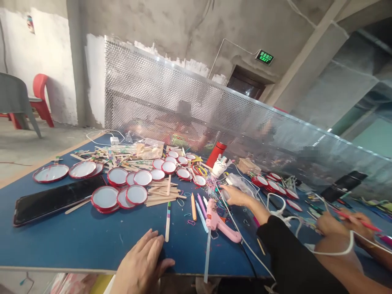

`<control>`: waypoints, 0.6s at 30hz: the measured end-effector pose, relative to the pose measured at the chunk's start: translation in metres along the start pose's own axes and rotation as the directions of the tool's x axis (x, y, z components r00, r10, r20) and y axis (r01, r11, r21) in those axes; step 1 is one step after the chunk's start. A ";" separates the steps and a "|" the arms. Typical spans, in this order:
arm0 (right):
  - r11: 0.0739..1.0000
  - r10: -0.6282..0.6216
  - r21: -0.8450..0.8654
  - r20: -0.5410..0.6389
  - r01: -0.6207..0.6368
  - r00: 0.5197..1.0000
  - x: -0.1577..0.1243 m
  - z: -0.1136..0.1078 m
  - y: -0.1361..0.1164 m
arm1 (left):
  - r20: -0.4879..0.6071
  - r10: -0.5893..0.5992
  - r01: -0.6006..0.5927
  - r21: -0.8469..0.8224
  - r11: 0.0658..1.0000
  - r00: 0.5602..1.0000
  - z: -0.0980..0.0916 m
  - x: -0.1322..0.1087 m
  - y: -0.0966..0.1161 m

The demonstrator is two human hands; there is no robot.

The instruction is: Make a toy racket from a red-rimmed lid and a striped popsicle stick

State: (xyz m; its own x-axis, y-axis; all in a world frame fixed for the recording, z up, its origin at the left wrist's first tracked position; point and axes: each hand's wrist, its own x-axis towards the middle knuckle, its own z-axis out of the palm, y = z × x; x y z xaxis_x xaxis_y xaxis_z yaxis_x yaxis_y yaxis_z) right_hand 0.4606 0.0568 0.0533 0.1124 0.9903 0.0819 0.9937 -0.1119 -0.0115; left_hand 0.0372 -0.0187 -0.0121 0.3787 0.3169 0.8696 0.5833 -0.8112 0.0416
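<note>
Currently the left hand [142,265] lies flat and empty, fingers spread, on the blue table [76,241] at its near edge. A painted craft stick [167,222] lies just beyond its fingertips, apart from them. The right hand [234,195], on a black-sleeved arm, reaches further out; its fingers extend loosely onto a clutter of small clips and cords, and whether they pinch anything cannot be determined. The pink glue gun [219,222] lies between both hands, nearer the right.
</note>
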 end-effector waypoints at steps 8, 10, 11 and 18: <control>0.992 0.087 -0.091 0.057 -0.082 0.995 0.028 -0.029 -0.019 | -0.006 -0.007 0.007 0.033 0.999 1.000 0.000 0.001 0.003; 0.998 0.026 -0.053 0.034 -0.024 0.999 0.045 -0.033 -0.042 | -0.009 -0.015 0.015 0.032 0.999 1.000 0.000 0.001 0.003; 0.999 -0.015 -0.028 0.023 0.015 1.000 0.054 -0.033 -0.056 | -0.014 -0.020 0.020 0.033 0.999 1.000 0.000 0.002 0.003; 0.959 -0.244 0.129 -0.065 0.251 0.968 0.114 -0.028 -0.147 | -0.055 -0.025 0.024 -0.026 0.999 0.998 -0.001 0.003 0.000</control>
State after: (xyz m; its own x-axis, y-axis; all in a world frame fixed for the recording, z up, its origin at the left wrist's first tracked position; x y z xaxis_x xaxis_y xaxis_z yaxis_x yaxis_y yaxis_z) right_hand 0.3276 0.1837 0.0917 -0.1336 0.9800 0.1472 0.9813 0.1516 -0.1188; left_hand 0.0380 -0.0178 -0.0090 0.3236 0.3098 0.8940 0.5736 -0.8157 0.0751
